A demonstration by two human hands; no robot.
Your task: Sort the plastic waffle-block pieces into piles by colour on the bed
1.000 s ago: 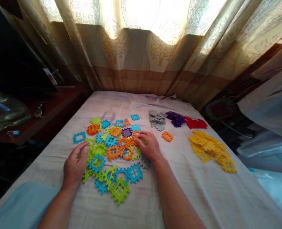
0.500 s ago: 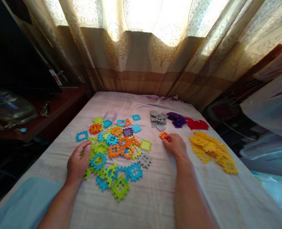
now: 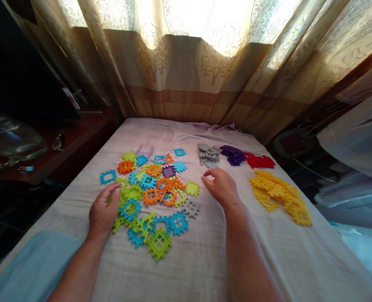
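A mixed heap of toothed plastic building tiles in blue, green and orange lies before me, with a purple tile (image 3: pixel 168 171) and a grey tile (image 3: pixel 191 208) among them. At its left edge rests my left hand (image 3: pixel 105 205), fingers loosely stretched by the green tiles (image 3: pixel 133 192) and holding nothing. My right hand (image 3: pixel 221 186) is right of the heap, thumb and forefinger apart. Beneath it a sliver of an orange tile (image 3: pixel 213 180) shows on the sheet, the rest hidden by the hand. A light green tile (image 3: pixel 192 188) lies just left of those fingers.
Sorted piles lie beyond and right of my right hand: grey tiles (image 3: pixel 209 155), purple tiles (image 3: pixel 232 155), red tiles (image 3: pixel 259 160) and yellow tiles (image 3: pixel 277 193). A blue cloth (image 3: pixel 31 268) covers the near left corner. A dark wooden cabinet (image 3: pixel 91 130) borders the bed's left side.
My right hand has let go of the orange tile and shifted left over it, toward the heap, its fingers parting. My left hand has stayed almost in place.
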